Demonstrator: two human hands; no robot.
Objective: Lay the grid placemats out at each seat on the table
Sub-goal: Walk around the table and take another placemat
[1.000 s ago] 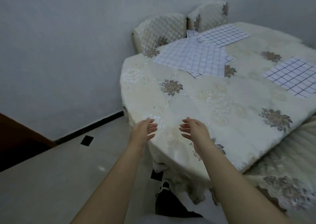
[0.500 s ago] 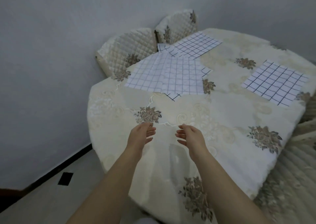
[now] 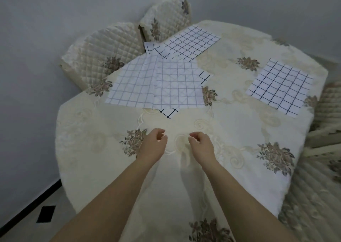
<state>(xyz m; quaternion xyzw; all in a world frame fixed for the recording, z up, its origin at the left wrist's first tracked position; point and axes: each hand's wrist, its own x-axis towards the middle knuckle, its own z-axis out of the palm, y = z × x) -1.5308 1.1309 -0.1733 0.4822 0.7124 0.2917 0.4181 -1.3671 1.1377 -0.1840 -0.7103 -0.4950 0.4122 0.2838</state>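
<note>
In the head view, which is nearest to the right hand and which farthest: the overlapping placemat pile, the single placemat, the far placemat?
1. overlapping placemat pile, just ahead of the right hand.
2. single placemat, off to the right.
3. far placemat, by the quilted chairs.

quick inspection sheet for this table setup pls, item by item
surface: table covered by cream floral cloth
job's things: overlapping pile of grid placemats far left; far placemat adjoining it by two quilted chairs; single placemat near right edge
clutter: nothing seen
grips: left hand and right hand loosely curled above the cloth, holding nothing
cables: nothing seen
surroundings: grey wall, pale floor, another chair at right
</note>
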